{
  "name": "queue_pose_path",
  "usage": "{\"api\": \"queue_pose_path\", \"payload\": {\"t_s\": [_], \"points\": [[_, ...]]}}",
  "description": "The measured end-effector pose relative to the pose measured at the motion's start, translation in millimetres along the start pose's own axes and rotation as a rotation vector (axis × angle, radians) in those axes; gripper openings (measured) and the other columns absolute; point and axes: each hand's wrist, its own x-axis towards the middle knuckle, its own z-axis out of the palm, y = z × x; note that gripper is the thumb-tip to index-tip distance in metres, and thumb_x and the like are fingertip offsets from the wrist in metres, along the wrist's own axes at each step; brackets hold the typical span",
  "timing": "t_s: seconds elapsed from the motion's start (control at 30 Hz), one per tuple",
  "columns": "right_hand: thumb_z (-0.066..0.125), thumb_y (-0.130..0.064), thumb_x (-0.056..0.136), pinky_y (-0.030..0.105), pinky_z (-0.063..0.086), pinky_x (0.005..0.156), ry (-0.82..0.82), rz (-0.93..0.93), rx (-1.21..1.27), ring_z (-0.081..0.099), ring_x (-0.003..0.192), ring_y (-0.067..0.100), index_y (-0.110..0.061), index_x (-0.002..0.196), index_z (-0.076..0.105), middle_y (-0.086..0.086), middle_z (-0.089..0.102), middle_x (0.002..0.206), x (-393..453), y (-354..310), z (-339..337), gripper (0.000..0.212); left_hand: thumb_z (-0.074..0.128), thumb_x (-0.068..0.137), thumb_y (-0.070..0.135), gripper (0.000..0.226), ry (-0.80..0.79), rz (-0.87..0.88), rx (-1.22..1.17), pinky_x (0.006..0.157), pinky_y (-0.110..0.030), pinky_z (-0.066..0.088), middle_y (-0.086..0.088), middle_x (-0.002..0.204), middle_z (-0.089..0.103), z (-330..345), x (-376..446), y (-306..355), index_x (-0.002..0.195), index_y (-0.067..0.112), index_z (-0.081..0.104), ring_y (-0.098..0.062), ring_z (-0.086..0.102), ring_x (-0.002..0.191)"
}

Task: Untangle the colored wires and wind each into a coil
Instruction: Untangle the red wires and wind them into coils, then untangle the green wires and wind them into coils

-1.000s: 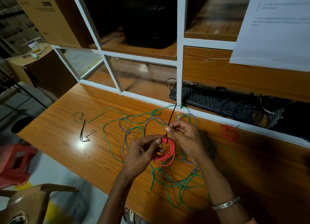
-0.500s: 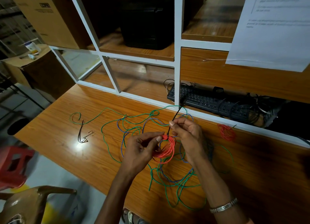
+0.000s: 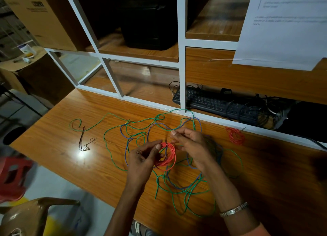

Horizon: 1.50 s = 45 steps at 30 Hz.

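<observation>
Wire is what I am working with here, and it looks thin, light and springy, so I expect each loop to try to open the moment my grip slackens. My left hand (image 3: 141,158) pinches the red coil (image 3: 167,155) at its near-left edge, thumb and fingers curled on the bundled turns, holding it just above the wooden table (image 3: 67,147). My right hand (image 3: 191,143) sits close beside it at the coil's far-right edge, fingers curled as if pinching a thin strand, though I cannot tell exactly what it grips. Beneath and around both hands the green wire (image 3: 185,197) and blue wire (image 3: 126,147) sprawl in overlapping loops, still knotted through one another. A second small red coil (image 3: 235,136) lies well apart to the right, and a thin black wire (image 3: 82,140) lies to the left. I judge the coil is best held across all its turns at once, where pinching keeps them stacked; plastic insulation may slip, so firm pressure matters.
</observation>
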Motion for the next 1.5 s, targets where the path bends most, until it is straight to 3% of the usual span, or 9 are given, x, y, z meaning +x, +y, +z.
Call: {"api": "queue_pose_path", "payload": {"t_s": [0.13, 0.27, 0.43, 0.67, 0.8, 0.9, 1.0, 1.17, 1.5], "points": [[0.08, -0.032, 0.088, 0.042, 0.059, 0.087, -0.229, 0.21, -0.148, 0.072, 0.107, 0.017, -0.023, 0.115, 0.074, 0.001, 0.076, 0.115, -7.8, 11.7, -15.8, 0.029, 0.068, 0.098, 0.004, 0.015, 0.084, -0.055, -0.09, 0.064, -0.024, 0.058, -0.013, 0.092, 0.08, 5.5, 2.3, -19.7, 0.108, 0.005, 0.079, -0.018, 0.075, 0.071], [0.082, -0.019, 0.086, 0.041, 0.061, 0.086, -0.186, 0.263, -0.123, 0.072, 0.109, 0.029, -0.015, 0.123, 0.069, 0.015, 0.074, 0.117, -10.2, 20.1, -33.6, 0.039, 0.067, 0.098, 0.004, 0.014, 0.054, -0.113, -0.126, 0.066, -0.026, 0.059, -0.008, 0.091, 0.08, 23.5, 5.2, -33.0, 0.107, 0.006, 0.078, -0.021, 0.075, 0.074], [0.084, -0.005, 0.08, 0.045, 0.06, 0.088, 0.101, 0.271, -0.011, 0.073, 0.091, 0.029, -0.002, 0.116, 0.064, 0.02, 0.076, 0.107, -5.5, 17.6, -72.8, 0.042, 0.064, 0.102, 0.01, 0.025, -0.117, -0.18, -0.136, 0.07, -0.023, 0.059, -0.009, 0.104, 0.079, 53.4, 12.0, -42.0, 0.126, 0.012, 0.07, -0.017, 0.077, 0.09], [0.076, 0.005, 0.083, 0.017, 0.054, 0.049, 0.703, 0.134, 0.08, 0.066, 0.077, 0.025, -0.003, 0.091, 0.062, 0.02, 0.072, 0.092, 37.1, 13.4, -144.0, 0.018, 0.066, 0.101, 0.014, 0.02, -0.139, -0.265, -0.013, 0.072, -0.028, 0.056, -0.016, 0.111, 0.077, 59.9, 14.1, -64.2, 0.12, 0.018, 0.072, -0.02, 0.074, 0.087], [0.085, -0.01, 0.078, 0.038, 0.059, 0.064, 0.809, 0.161, -0.218, 0.066, 0.072, 0.025, -0.017, 0.063, 0.055, 0.005, 0.061, 0.065, 72.8, 21.4, -166.2, 0.034, 0.065, 0.102, 0.014, 0.018, -0.127, -0.305, 0.007, 0.075, -0.031, 0.055, -0.007, 0.108, 0.08, 56.3, 11.2, -72.3, 0.117, 0.019, 0.073, -0.016, 0.073, 0.083], [0.09, -0.029, 0.065, 0.04, 0.061, 0.07, 0.808, 0.156, -0.506, 0.072, 0.072, 0.027, -0.018, 0.071, 0.067, 0.004, 0.074, 0.077, 94.9, 34.5, -170.7, 0.026, 0.064, 0.102, 0.012, 0.018, -0.112, -0.322, 0.015, 0.072, -0.028, 0.054, -0.01, 0.109, 0.079, 52.9, 11.0, -76.0, 0.117, 0.017, 0.073, -0.018, 0.072, 0.083], [0.087, -0.023, 0.075, 0.028, 0.047, 0.068, 0.748, 0.137, -0.652, 0.066, 0.079, 0.026, -0.008, 0.087, 0.074, 0.01, 0.073, 0.087, 104.6, 35.9, -159.7, 0.024, 0.063, 0.103, 0.012, 0.018, -0.095, -0.325, 0.038, 0.073, -0.031, 0.053, -0.013, 0.111, 0.078, 44.8, 12.3, -80.2, 0.118, 0.016, 0.073, -0.022, 0.069, 0.085], [0.081, -0.019, 0.08, 0.032, 0.051, 0.069, 0.734, 0.108, -0.851, 0.072, 0.091, 0.036, -0.002, 0.09, 0.077, 0.021, 0.076, 0.092, 111.6, 41.7, -152.8, 0.021, 0.06, 0.105, 0.011, 0.018, -0.032, -0.331, 0.036, 0.066, -0.022, 0.054, -0.013, 0.108, 0.077, 22.6, 12.9, -83.8, 0.118, 0.009, 0.071, -0.025, 0.069, 0.087], [0.076, -0.011, 0.087, 0.025, 0.049, 0.07, 0.544, 0.051, -0.699, 0.067, 0.081, 0.019, -0.007, 0.093, 0.075, 0.003, 0.074, 0.089, 90.8, 63.9, -160.7, 0.007, 0.064, 0.102, 0.01, 0.012, 0.071, -0.393, 0.108, 0.072, -0.033, 0.053, -0.009, 0.1, 0.077, -14.2, -3.3, -117.0, 0.105, 0.014, 0.075, -0.02, 0.07, 0.081]]}}
